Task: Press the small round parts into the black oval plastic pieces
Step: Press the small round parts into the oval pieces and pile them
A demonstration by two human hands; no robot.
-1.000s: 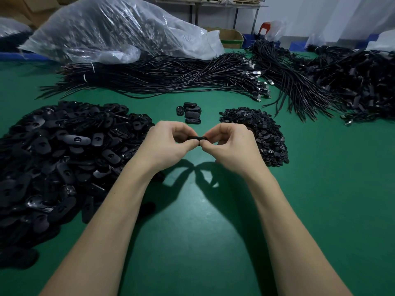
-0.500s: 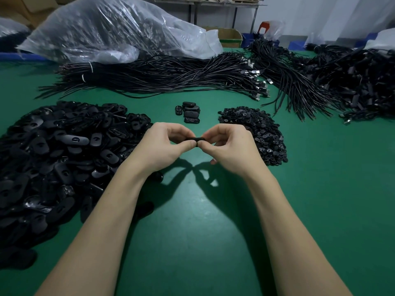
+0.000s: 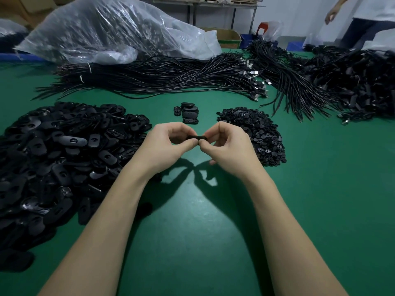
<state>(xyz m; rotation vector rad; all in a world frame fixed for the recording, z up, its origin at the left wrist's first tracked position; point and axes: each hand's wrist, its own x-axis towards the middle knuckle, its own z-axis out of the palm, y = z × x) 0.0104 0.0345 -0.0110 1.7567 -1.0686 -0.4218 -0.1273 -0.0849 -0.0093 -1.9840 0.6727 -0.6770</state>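
Observation:
My left hand [image 3: 165, 146] and my right hand [image 3: 228, 147] meet above the green table, thumbs and fingers pinched on one black oval piece [image 3: 197, 137] held edge-on between them. Whether a small round part sits in it is hidden by my fingers. A big heap of black oval pieces [image 3: 59, 154] lies to the left. A smaller heap of small round parts [image 3: 259, 133] lies just right of my right hand. A few oval pieces [image 3: 189, 113] are stacked together behind my hands.
Bundles of black cables [image 3: 162, 77] run across the back of the green table [image 3: 213, 231], with more tangled cables [image 3: 352, 86] at the right. A clear plastic bag [image 3: 111, 33] sits at the back left. A person [image 3: 359, 22] stands at the far right.
My hands stay pinched on the oval piece at about the same spot; the camera has tilted up a little, and a person has come into view at the far right.

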